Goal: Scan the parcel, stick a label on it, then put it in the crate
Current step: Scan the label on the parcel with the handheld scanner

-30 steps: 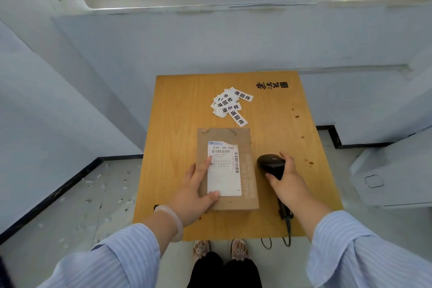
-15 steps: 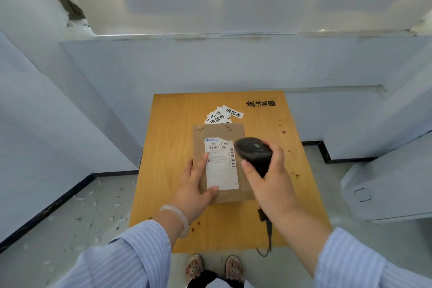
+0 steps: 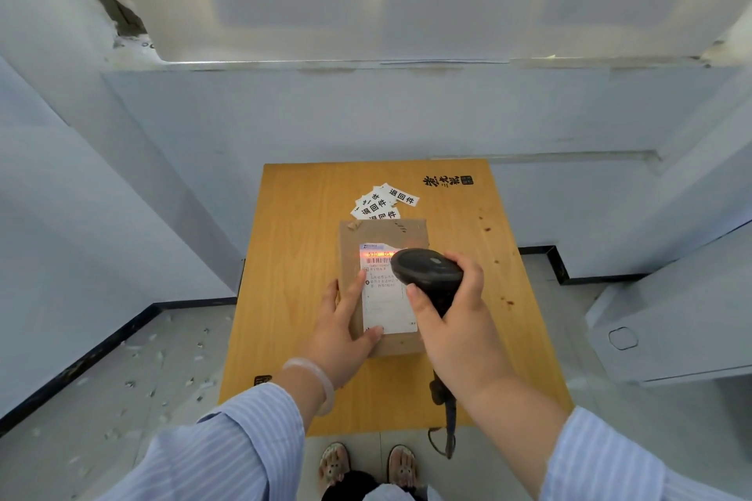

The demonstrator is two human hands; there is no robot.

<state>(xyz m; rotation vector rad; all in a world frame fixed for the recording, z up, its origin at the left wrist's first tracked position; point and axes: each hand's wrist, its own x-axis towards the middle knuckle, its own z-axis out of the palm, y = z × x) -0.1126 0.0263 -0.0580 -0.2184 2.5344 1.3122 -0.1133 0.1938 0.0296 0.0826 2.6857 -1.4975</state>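
Observation:
A flat brown cardboard parcel lies on the wooden table, with a white shipping slip on top. My left hand presses flat on the parcel's near left side, thumb and forefinger on the slip. My right hand grips a black handheld scanner above the parcel's right side. An orange-red scan line glows across the barcode at the slip's top. A pile of small white printed labels lies just beyond the parcel. No crate is in view.
The scanner's cable hangs off the table's near edge. A pale grey cabinet stands to the right of the table. Walls close in behind and to the left. Paper scraps litter the floor on the left.
My right hand lifted the scanner off the table and brought it over the parcel. The scan light now falls on the barcode. My left hand stayed on the parcel.

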